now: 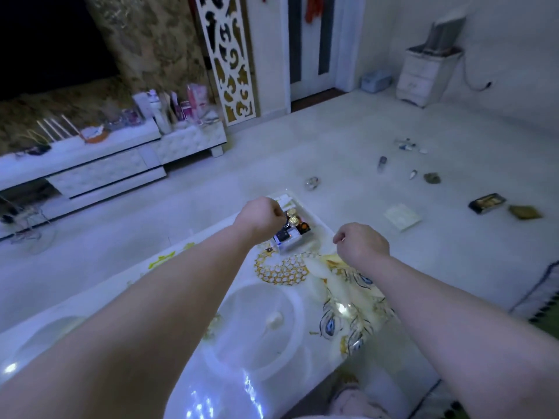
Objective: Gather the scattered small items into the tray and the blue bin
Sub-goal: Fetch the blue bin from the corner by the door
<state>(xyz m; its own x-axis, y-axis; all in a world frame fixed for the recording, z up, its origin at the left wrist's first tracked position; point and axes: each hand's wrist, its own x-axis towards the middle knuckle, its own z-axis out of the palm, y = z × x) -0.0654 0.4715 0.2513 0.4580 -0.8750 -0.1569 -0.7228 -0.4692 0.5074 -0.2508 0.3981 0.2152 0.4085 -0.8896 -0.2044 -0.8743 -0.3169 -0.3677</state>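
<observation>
Dim, blue-lit room, pale floor (272,152), and a glossy white table (248,328) with a gold peacock pattern running out from under the camera. At the table's far corner sits the tray (317,225), clear and shallow, already carrying small things: two gold-capped jars (292,216), a dark box (282,235), an orange-and-black piece (303,227). Left hand (262,219) is over the tray's near-left edge, curled into a fist; whether it grips anything I cannot tell. Right hand (361,241) hovers past the tray's right edge, fingers pinched together, contents too small to make out. Scattered on the floor beyond: one crumpled clear wrapper (312,182), one small bottle (381,163), one pale square card (402,217), one dark flat tin (487,203), two brownish lumps (432,178), and a cluster of small bits (408,145). Far by the wall sits a blue bin (376,81).
</observation>
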